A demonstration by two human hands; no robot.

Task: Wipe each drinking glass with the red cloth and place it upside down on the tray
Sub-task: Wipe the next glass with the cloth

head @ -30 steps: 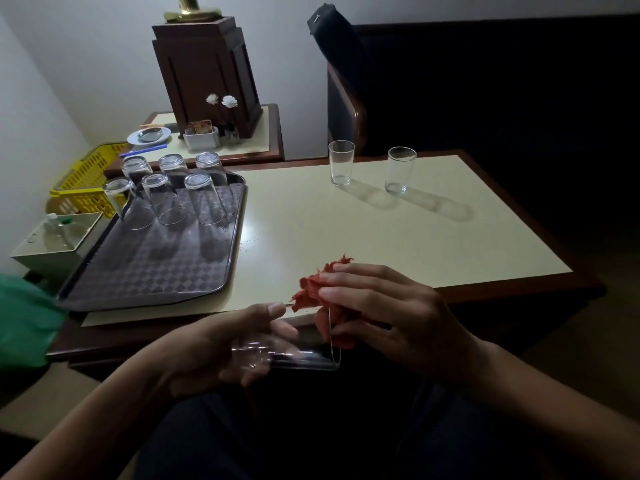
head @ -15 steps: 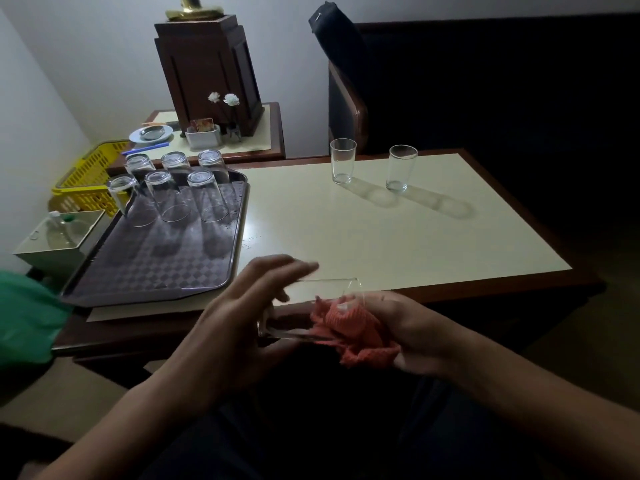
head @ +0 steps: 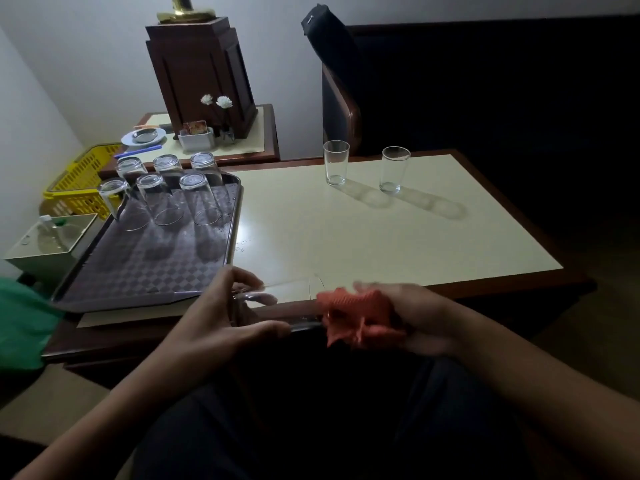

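The left grip point(head: 214, 317) wraps round a drinking glass point(head: 294, 304) on its side. The right grip point(head: 415, 317) squeezes the red cloth point(head: 356, 317) at the glass's mouth. The tray point(head: 138, 275) sits just past the left grip.

R hand point(head: 415, 317) blurry; glass point(head: 294, 301) mouth behind cloth point(head: 356, 315).

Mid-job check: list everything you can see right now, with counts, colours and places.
Upside-down glasses: six, clear, far end of tray.
Upright glasses: two, clear, far side of table.
Held glass: one, clear, sideways, over near table edge.
Red cloth: one, red, at held glass's mouth.
Tray: one, dark checkered, table's left.
Table: one, cream top.
Basket: one, yellow, far left.
Left hand: one, holds held glass.
Right hand: one, grips red cloth.
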